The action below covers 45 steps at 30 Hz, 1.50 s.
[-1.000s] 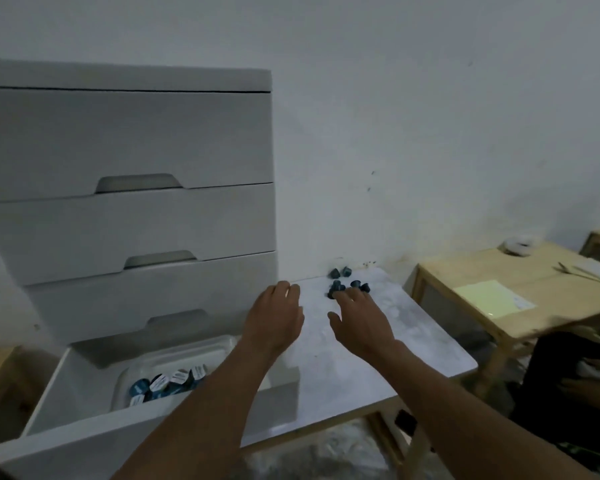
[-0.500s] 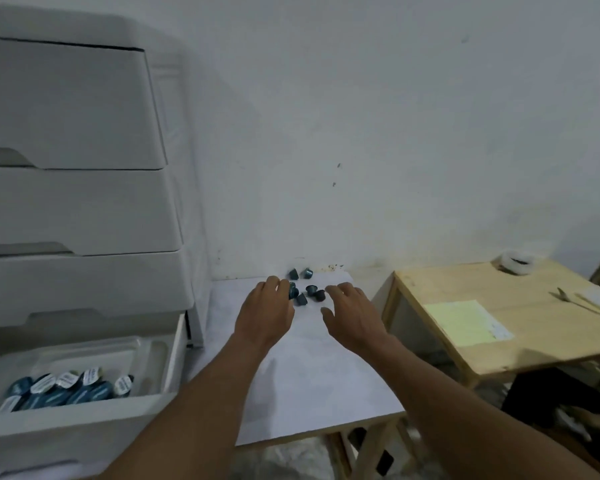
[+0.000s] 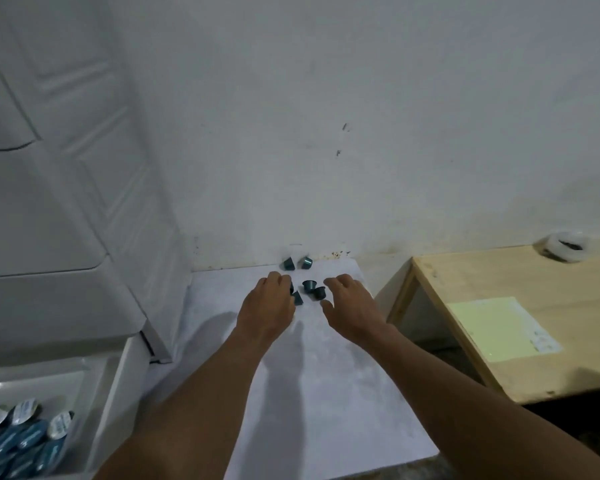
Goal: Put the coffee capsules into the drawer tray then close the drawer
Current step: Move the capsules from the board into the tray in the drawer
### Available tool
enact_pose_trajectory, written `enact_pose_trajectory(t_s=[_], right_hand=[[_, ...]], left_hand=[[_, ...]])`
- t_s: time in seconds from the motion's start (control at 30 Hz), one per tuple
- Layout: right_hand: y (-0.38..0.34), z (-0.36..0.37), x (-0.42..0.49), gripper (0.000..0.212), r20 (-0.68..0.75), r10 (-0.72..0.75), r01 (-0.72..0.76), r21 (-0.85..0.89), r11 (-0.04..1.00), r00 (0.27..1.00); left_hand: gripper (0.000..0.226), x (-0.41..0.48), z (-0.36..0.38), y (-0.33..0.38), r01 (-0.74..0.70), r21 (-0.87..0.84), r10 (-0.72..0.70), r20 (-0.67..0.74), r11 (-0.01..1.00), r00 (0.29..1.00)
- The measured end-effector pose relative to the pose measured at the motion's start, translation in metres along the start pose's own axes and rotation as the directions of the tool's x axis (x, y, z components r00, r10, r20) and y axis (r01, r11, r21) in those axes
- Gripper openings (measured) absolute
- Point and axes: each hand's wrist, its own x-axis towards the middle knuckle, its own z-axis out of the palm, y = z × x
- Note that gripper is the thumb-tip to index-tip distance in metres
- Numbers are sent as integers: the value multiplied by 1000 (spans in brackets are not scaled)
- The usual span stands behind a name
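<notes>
Several small blue coffee capsules (image 3: 309,285) lie loose at the far end of a white table (image 3: 326,393), close to the wall. My left hand (image 3: 269,308) hovers over the left ones, fingers relaxed, covering part of one capsule (image 3: 297,298). My right hand (image 3: 352,306) reaches beside the right capsule (image 3: 320,292), fingers spread, holding nothing. At the lower left the bottom drawer (image 3: 115,393) of a white drawer unit stands pulled out. Its clear tray (image 3: 66,379) holds several blue capsules (image 3: 21,434) with white lids.
The white drawer unit (image 3: 49,202) fills the left side, its upper drawers closed. A wooden table (image 3: 520,323) stands to the right with a pale green sheet (image 3: 496,327) and a white roll (image 3: 565,245) on it. The wall runs directly behind the capsules.
The view has swung right, pushing the drawer unit to the left edge. Both hands have moved forward onto the loose capsules; the left hand now covers some of them.
</notes>
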Motion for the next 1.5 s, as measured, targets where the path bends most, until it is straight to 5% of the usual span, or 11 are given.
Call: enact_pose_trajectory(t_s=[0.77,1.2,1.3,1.5], right_hand=[[63,113,129,28,326,229,-264,68,962,917],[64,96,122,20,284,181,-214,90,973,942],[63,80,114,34,245,141,-170,99,981,959],[63,48,92,21,131,12,-35,180,983,991]], left_hand=[[13,100,138,-32,-104,40,83,344,994,935],[30,96,133,-24,-29,-71,47,257,997,965],[33,87,116,-14,28,-153,0,181,988,983],[26,64,78,12,178,-288,-165,67,941,984]])
